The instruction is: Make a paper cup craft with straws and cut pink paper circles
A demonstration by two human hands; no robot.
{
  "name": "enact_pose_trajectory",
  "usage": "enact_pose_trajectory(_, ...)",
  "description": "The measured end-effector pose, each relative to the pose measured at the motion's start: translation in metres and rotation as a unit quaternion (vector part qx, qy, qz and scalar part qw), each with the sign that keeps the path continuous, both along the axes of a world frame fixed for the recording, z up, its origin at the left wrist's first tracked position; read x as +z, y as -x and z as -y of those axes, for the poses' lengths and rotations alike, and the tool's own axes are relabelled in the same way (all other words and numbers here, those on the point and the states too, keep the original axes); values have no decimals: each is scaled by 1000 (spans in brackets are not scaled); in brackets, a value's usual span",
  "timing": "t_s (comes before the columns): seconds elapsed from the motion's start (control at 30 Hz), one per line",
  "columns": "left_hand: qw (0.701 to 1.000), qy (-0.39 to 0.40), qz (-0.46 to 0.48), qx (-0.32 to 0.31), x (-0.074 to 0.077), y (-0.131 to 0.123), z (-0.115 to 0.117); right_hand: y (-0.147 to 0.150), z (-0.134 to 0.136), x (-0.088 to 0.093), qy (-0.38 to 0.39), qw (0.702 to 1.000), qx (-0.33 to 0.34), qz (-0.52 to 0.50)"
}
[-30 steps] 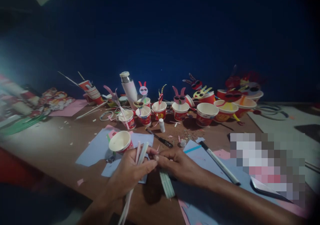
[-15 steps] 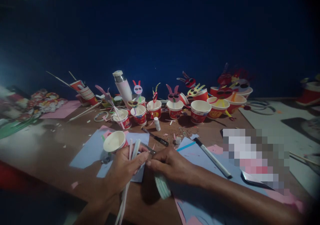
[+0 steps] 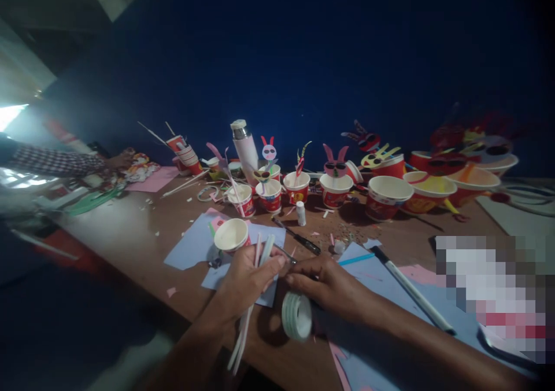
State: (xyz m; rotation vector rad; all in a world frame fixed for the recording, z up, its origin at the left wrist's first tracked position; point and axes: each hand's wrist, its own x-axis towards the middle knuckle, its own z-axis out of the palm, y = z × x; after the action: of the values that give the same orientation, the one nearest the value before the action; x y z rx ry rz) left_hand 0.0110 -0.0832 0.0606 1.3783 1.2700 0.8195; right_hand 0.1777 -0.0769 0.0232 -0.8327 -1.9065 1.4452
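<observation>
Through the head camera I see the left hand (image 3: 249,272) near the lower middle of the frame, thumb and fingers pressed together on a bundle of pale strips (image 3: 245,324). The bundle's long axis runs steeply, from ends poking up above the knuckles down toward the lower left, where the loose tails point at the frame's bottom edge. So the strips lie within the left fingers and just left of the right hand (image 3: 323,278), whose fingertips sit close by the left thumb.

The right fingers are curled inward; I cannot tell how tightly, or whether they grip anything. Between the two hands shows a thin, dark metallic piece (image 3: 291,259), sloping down to the right; it is too small for me to name.

A pale green-white roll (image 3: 297,317) is just below the right fingertips, its round face turned to the right of the frame. I cannot tell whether it hangs or rests on the bench (image 3: 143,269). The right hand is the nearer one to it.
</observation>
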Motion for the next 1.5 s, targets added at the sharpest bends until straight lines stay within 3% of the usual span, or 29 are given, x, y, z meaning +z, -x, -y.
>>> enact_pose_trajectory(0.5, 1000, -1, 2, -6, -13, 3, -6, -1, -2, -7, 165, 979, 79, -89)
enact_pose_trajectory(0.9, 998, 27, 47, 44, -10, 10, -6, -1, -3, -3, 174, 977, 47, -115)
enact_pose_trajectory(1.2, 991, 103, 84, -27, -12, 2, -2, -1, -4, -6, 148, 982, 25, -112)
enact_pose_trajectory(1.5, 985, 123, 113, 30, -12, -10, -6, -1, -4, -5, 120, 988, 8, -100)
